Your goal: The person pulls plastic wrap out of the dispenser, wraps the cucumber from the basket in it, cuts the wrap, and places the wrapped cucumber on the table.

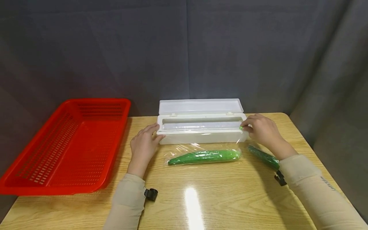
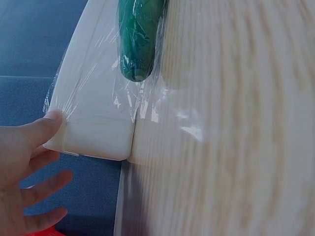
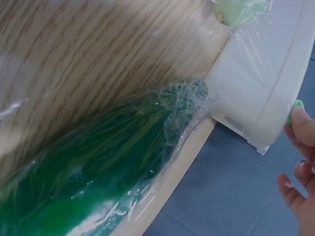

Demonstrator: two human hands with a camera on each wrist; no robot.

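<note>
A white cling film dispenser (image 1: 202,137) lies at the back of the table, its lid raised and a film roll (image 1: 201,125) inside. My left hand (image 1: 145,140) grips its left end, thumb on the front edge. At the right end my right hand (image 1: 260,129) pinches a small green slider (image 1: 241,127) on the rim. Clear film (image 1: 187,147) runs from the dispenser over a green cucumber (image 1: 204,156) in front of it. Another cucumber (image 1: 263,156), wrapped in film, lies under the right forearm; it looms close in the right wrist view (image 3: 98,167).
A red plastic basket (image 1: 77,153) stands on the left side of the wooden table (image 1: 224,191). Behind the table hangs a grey curtain (image 1: 184,54), which also runs down the right side.
</note>
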